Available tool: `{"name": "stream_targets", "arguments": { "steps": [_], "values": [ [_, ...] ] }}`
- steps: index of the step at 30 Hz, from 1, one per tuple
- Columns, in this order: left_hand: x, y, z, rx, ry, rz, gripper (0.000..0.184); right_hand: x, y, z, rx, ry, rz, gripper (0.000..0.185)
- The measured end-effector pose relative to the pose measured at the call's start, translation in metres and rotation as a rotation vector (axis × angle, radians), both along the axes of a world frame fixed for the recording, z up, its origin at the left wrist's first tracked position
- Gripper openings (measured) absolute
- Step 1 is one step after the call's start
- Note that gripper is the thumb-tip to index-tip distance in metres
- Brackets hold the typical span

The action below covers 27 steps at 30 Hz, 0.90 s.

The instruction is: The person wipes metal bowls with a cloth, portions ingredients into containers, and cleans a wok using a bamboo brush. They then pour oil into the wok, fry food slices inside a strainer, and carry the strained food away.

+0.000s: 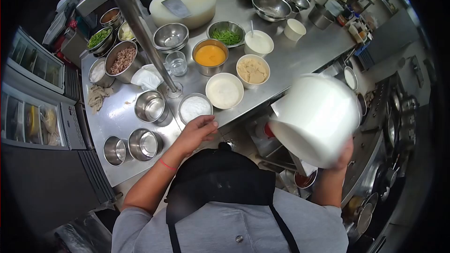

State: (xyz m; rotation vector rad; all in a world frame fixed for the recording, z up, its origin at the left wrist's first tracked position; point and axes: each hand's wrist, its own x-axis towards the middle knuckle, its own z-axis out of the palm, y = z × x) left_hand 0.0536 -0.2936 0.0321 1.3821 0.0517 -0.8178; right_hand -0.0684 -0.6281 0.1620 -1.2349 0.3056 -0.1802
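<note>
My right hand (345, 155) grips a large white container (323, 115), which is tilted and blurred by motion, off the table's right edge. Near the table's front edge is my left hand (200, 132), its fingers bent and apart, with nothing visible in them. Just beyond it sits a metal bowl of white powder (195, 107). A white tub of pale powder (224, 91) and a tub of beige paste (253, 69) stand farther back, beside a metal pot of orange liquid (210, 55).
Empty metal pots (144, 144) stand at the left of the steel table (300, 61). A metal post (145, 37) rises from it. Behind are a thick white block (201, 7) with a cleaver (176, 7) and bowls of greens (226, 36). Stoves (375, 136) line the right.
</note>
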Motion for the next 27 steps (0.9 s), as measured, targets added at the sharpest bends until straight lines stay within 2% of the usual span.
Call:
{"name": "stream_targets", "arguments": {
  "steps": [3,6,7,8,11,14,15,17,18,20,23,26,27],
  "values": [
    [0.0,0.01,-0.005,0.038,0.023,0.002,0.046,0.006,0.01,-0.052,0.324,0.112,-0.276,0.015],
    [-0.003,0.021,-0.007,0.021,0.031,0.008,0.043,0.03,0.036,-0.141,0.509,0.36,-0.309,0.018],
    [-0.005,0.027,-0.003,0.017,0.024,0.02,0.043,0.039,0.045,-0.149,0.545,0.411,-0.33,0.02],
    [-0.006,0.038,0.002,0.066,-0.033,-0.055,0.043,0.04,0.049,-0.144,0.561,0.417,-0.39,0.022],
    [-0.014,0.057,0.028,-0.027,0.022,-0.016,0.044,0.047,0.062,-0.079,0.699,0.456,-0.671,0.028],
    [-0.01,0.058,0.025,0.001,0.058,-0.014,0.044,0.049,0.032,-0.114,1.253,0.405,-0.734,0.028],
    [-0.01,0.059,0.024,0.047,0.076,-0.03,0.044,0.046,0.015,-0.175,1.303,0.454,-0.434,0.025],
    [-0.015,0.068,0.019,0.094,0.038,-0.043,0.044,0.041,-0.017,-0.295,1.224,0.428,0.249,0.019],
    [-0.014,0.072,0.018,0.138,-0.014,-0.04,0.044,0.039,-0.005,-0.273,1.094,0.392,0.199,0.018],
    [-0.017,0.086,0.028,0.105,-0.021,0.005,0.042,0.042,0.006,-0.173,0.846,0.254,0.004,0.016],
    [-0.033,0.099,0.026,0.091,0.002,0.013,0.038,0.051,-0.018,-0.068,0.529,-0.06,-0.154,0.018],
    [-0.038,0.097,0.016,0.175,0.047,-0.001,0.037,0.096,-0.047,-0.053,0.203,-0.196,-0.284,0.024],
    [-0.037,0.091,0.014,0.176,0.038,0.001,0.037,0.121,-0.091,-0.09,-0.016,-0.31,-0.075,0.023]
  ]
}}
